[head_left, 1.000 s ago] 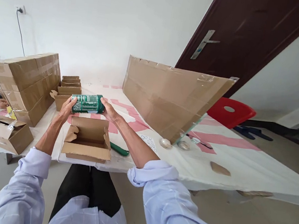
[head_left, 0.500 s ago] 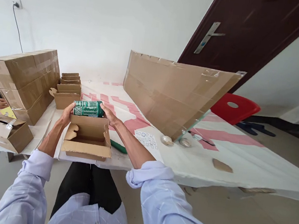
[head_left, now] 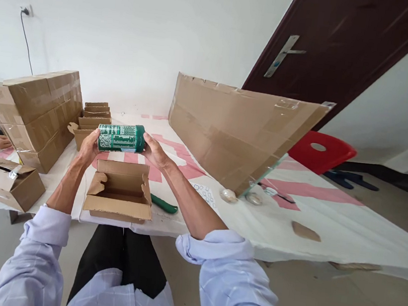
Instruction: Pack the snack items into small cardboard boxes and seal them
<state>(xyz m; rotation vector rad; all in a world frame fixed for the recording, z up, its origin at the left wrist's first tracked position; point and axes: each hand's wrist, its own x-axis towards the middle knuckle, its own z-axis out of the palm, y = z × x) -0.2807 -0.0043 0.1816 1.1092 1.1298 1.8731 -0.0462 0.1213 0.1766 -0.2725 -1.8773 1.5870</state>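
Between my two hands a green cylindrical canister (head_left: 121, 138) with white print and a square code lies on its side in the air. My left hand (head_left: 89, 147) grips its left end, and my right hand (head_left: 154, 150) holds the right end. Below it, near the table's front edge, stands an open cardboard box (head_left: 117, 207) with its flaps spread; its inside is dark and looks bare. A long green object (head_left: 164, 204) lies just right of the box, partly hidden behind it.
Several stacked, taped cartons (head_left: 48, 122) and a row of open boxes (head_left: 95, 114) stand at the left. A taped box (head_left: 8, 182) sits before another person's hand (head_left: 1, 142). A big cardboard panel (head_left: 225, 131) leans right of centre, with tape rolls (head_left: 228, 195) at its foot.
Both hands have raised the canister a little, away from the open box's back flap. More of its printed side and of the green object now shows.
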